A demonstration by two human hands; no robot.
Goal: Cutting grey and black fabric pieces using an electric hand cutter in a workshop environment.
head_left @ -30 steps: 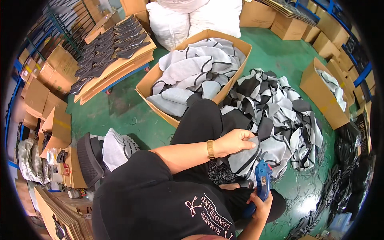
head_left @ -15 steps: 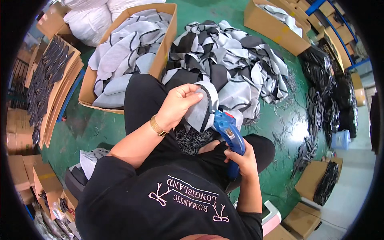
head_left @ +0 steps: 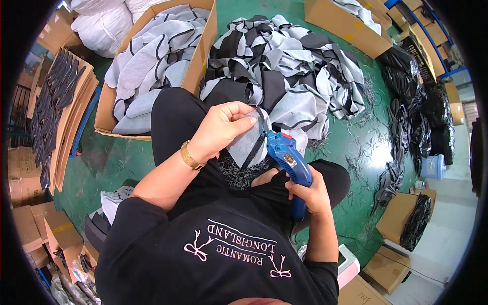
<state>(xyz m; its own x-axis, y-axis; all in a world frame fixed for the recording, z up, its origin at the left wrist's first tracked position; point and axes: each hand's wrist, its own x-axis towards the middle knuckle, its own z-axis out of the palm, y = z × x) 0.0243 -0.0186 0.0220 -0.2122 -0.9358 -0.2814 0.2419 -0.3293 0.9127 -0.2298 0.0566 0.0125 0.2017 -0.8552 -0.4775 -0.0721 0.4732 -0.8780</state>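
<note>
My left hand (head_left: 218,129) pinches the top edge of a grey fabric piece (head_left: 249,145) with black edging between thumb and fingers. The piece hangs over my lap. Wrapped round the handle of blue cordless electric scissors (head_left: 288,160) is my right hand (head_left: 316,193). The head of the scissors meets the right edge of the fabric; its blades are too small to make out. Beneath the fabric, between my legs, lies a heap of thin dark trimmings (head_left: 241,175).
Ahead on the green floor spreads a pile of grey and black fabric pieces (head_left: 284,66). A cardboard box (head_left: 206,61) of similar pieces stands to the left. Another carton (head_left: 345,25) is at the far right, near black plastic bags (head_left: 401,76). Loose trimmings (head_left: 363,152) litter the floor.
Both hands, the fabric and the scissors sit slightly further left in the picture, as the whole view has shifted a little. The fabric beside the scissors' head looks narrower and turned.
</note>
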